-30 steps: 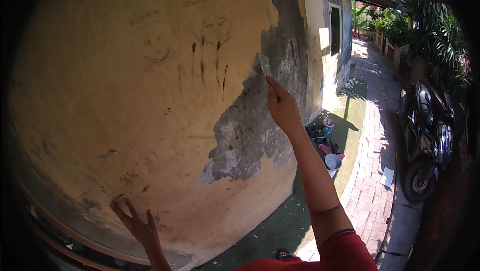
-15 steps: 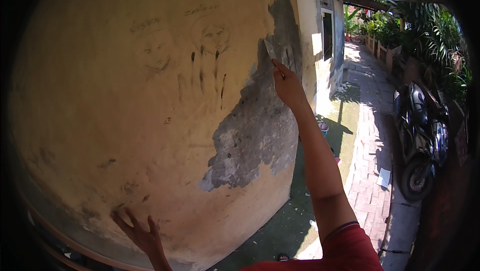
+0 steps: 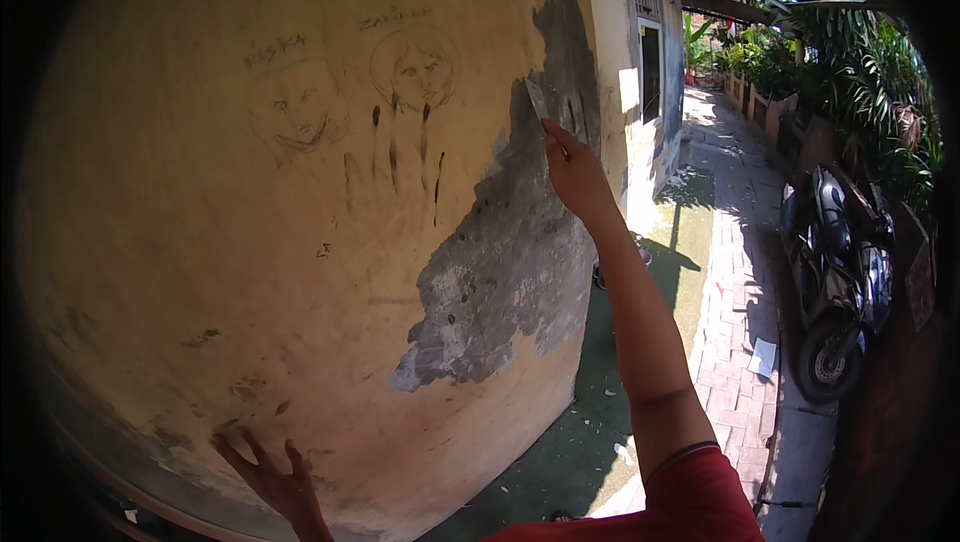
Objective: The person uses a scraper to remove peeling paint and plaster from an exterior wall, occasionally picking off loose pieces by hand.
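My right hand (image 3: 574, 174) is closed round the handle of a scraper (image 3: 537, 102), its flat metal blade pointing up and left. The blade lies at the upper left edge of a bare grey patch (image 3: 505, 252), where the yellow paint is off the wall. Low on the left, my left hand (image 3: 272, 480) is spread, fingers apart, against the yellow wall (image 3: 190, 232) and holding nothing. Faint pencil faces (image 3: 415, 72) and several dark streaks mark the paint between the hands.
A motorcycle (image 3: 835, 272) is parked along the right side of a brick-paved path (image 3: 735, 372). White paper (image 3: 763, 358) lies on the paving. Small pale flakes dot the green floor (image 3: 520, 477) below the wall. Plants (image 3: 890, 92) grow behind a low fence.
The view has shifted slightly, so the wall markings sit a little further left. Both hands keep nearly the same places on the wall, with the scraper still at the patch's edge.
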`<state>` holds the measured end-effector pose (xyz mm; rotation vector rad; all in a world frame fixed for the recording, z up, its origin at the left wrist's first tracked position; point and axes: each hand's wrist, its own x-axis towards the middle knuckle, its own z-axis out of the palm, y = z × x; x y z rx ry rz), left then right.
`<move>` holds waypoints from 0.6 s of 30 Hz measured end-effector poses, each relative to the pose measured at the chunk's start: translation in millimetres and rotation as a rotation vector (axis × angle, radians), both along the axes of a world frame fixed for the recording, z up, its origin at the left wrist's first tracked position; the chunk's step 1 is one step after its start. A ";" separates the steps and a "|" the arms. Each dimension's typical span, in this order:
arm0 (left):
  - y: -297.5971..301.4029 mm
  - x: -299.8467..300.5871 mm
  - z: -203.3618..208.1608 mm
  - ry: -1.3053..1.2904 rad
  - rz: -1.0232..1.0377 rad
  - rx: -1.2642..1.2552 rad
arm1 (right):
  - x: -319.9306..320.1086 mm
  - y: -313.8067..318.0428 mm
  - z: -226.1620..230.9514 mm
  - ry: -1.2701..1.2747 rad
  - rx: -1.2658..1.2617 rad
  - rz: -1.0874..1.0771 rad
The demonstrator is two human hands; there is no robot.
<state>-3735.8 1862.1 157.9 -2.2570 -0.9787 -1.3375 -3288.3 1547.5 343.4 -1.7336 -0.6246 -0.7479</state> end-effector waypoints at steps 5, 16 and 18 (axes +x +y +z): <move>-1.8 3.3 -0.2 -0.005 -0.025 -0.028 | 27.0 -15.4 22.1 0.040 -0.021 -0.029; 2.9 -1.4 -3.2 -0.023 -0.021 0.025 | 23.6 -8.3 4.8 -0.031 -0.059 -0.069; -4.7 2.9 -2.8 -0.052 -0.021 -0.049 | 24.3 -6.0 3.6 -0.108 -0.053 -0.087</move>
